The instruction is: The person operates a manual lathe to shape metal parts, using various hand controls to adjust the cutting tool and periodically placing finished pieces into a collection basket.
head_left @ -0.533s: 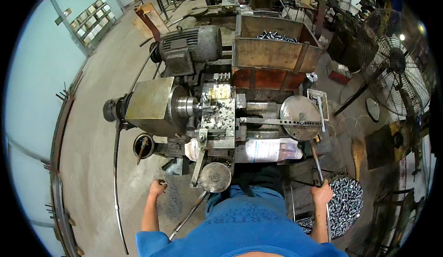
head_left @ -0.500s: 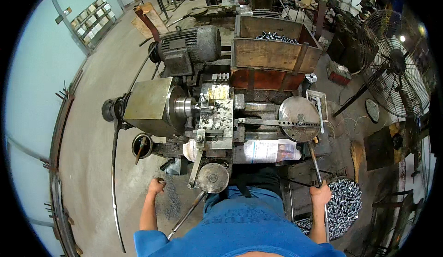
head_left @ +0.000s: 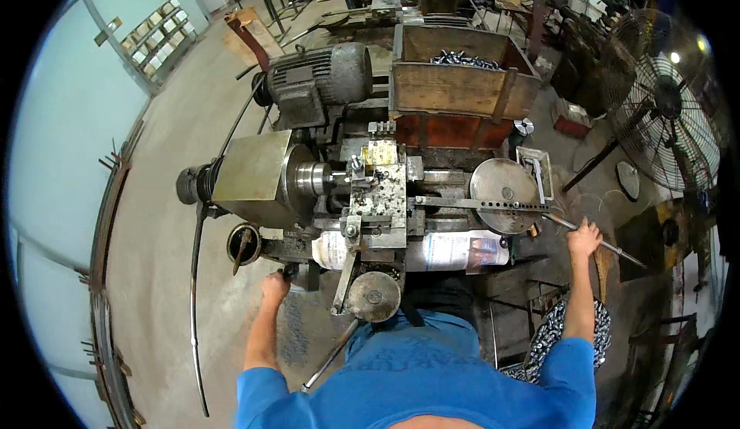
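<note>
A metal lathe stands in front of me, its round chuck (head_left: 312,178) at left beside the carriage (head_left: 378,198), which is strewn with metal chips. My right hand (head_left: 584,238) is closed around a long steel lever (head_left: 617,252) that points out to the right from the large round disc (head_left: 505,190). My left hand (head_left: 275,285) is closed low at the left, against a small dark part next to a grey box (head_left: 307,277); what its fingers hold is hidden. Between my arms is a smaller round disc (head_left: 374,296) with a rod (head_left: 331,356) slanting down from it.
Behind the lathe stand a motor (head_left: 331,74) and a wooden crate (head_left: 451,86) with shiny metal parts. More parts fill a round container (head_left: 551,336) by my right arm. A pot with a brush (head_left: 244,244) sits at left. A large fan (head_left: 667,113) stands at right.
My right hand has swung the lever outward and away from me. My left hand has moved forward to the dark part by the grey box. The carriage has shifted right, away from the chuck.
</note>
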